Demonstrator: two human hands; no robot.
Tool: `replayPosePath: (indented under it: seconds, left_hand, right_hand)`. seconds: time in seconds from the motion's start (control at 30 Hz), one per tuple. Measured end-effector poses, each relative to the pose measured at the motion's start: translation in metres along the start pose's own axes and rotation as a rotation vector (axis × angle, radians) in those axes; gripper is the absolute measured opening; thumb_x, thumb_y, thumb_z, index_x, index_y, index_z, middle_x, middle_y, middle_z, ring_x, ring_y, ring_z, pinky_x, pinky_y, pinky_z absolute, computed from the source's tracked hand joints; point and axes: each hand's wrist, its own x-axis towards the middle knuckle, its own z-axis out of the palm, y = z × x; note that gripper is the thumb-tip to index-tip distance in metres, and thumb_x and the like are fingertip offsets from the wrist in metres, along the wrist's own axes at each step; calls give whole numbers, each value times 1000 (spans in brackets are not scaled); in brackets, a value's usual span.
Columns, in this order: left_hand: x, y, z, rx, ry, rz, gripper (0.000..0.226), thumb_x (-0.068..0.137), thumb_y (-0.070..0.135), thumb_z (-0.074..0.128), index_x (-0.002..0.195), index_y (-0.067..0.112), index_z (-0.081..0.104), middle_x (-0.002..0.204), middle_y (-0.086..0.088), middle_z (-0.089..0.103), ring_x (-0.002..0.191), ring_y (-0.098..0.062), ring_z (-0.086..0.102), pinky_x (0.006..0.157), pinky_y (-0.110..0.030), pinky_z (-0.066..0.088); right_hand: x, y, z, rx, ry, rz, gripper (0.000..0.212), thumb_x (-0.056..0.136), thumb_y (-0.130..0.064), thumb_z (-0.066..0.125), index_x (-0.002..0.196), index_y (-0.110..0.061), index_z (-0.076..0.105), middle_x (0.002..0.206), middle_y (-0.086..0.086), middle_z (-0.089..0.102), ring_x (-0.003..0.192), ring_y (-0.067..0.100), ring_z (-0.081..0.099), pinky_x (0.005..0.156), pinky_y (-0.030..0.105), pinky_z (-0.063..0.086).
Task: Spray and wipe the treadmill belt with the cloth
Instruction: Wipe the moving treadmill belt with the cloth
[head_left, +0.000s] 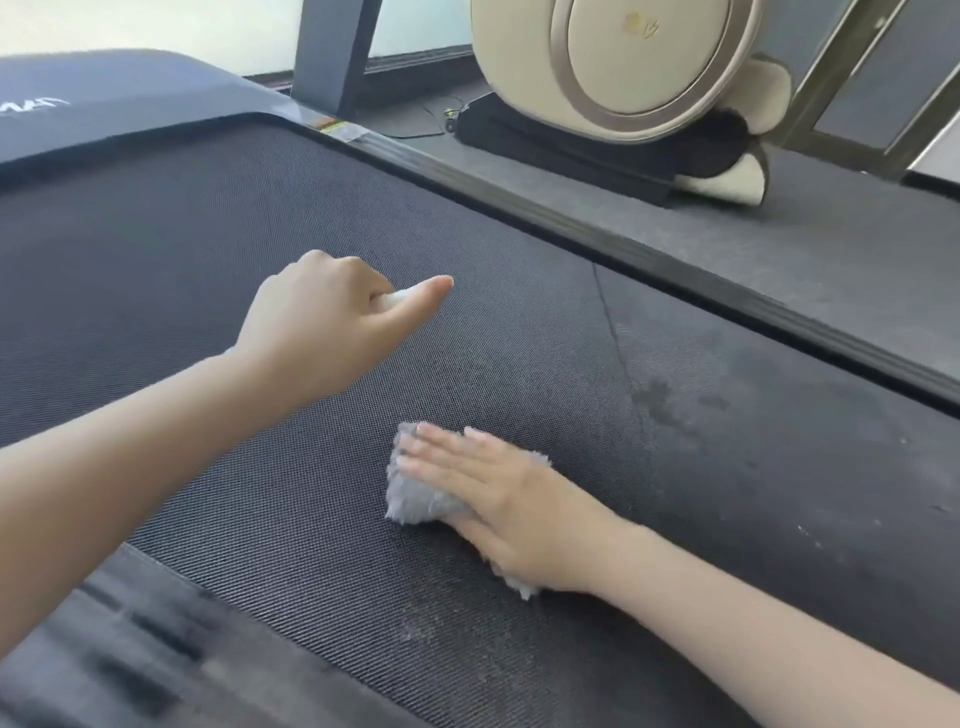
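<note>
From the head camera we see a ribbed dark treadmill belt (260, 260) with damp blotches to the right. Our right hand (493, 493) lies flat, fingers spread, pressing a fluffy grey cloth (415, 501) onto mid-belt. Our left hand (322, 317) hovers curled around something small and white, thumb out. Bare belt stretches left and ahead to the side rail (675, 270).

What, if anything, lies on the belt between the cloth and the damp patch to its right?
Nothing visible. The right hand presses the grey cloth flat on the treadmill belt, and the stretch of belt between it and the damp patch is bare, crossed only by the belt's seam. The left hand hovers farther up, off that path.
</note>
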Motion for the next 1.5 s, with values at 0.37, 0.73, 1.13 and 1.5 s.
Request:
replayPosePath:
  seconds: [0.37,0.73,1.13,1.5]
  left_hand:
    - [26,14,25,-10,-24,-35,94,75,80,23,61,-7,56,55,-20,61,52,-33,58,57,-36,50]
    - [42,30,41,2,-57,-32,90,76,77,26,61,-8,53,58,-24,61,54,-37,56,58,-44,52]
    - [34,41,38,4,-85,11,93,73,80,22,58,-5,56,53,-18,61,53,-29,58,62,-38,52]
    - [0,74,30,-112,-114,162,81,72,81,19,48,6,39,48,-9,57,53,-25,54,63,-36,50]
  right_hand:
    - [22,167,-43,38,74,551,51,101,-34,30,149,-24,14,157,-7,10,143,5,6,118,29,4]
    - [-12,264,-68,106,218,932,50,101,-31,35,148,-20,23,157,-2,17,144,20,16,113,25,11]
    - [-34,207,-57,116,137,789,53,99,-30,40,148,-27,20,156,-9,14,143,20,16,114,27,8]
    - [-110,48,-19,128,122,505,53,99,-25,42,147,-28,19,156,-14,11,141,-7,1,119,25,4]
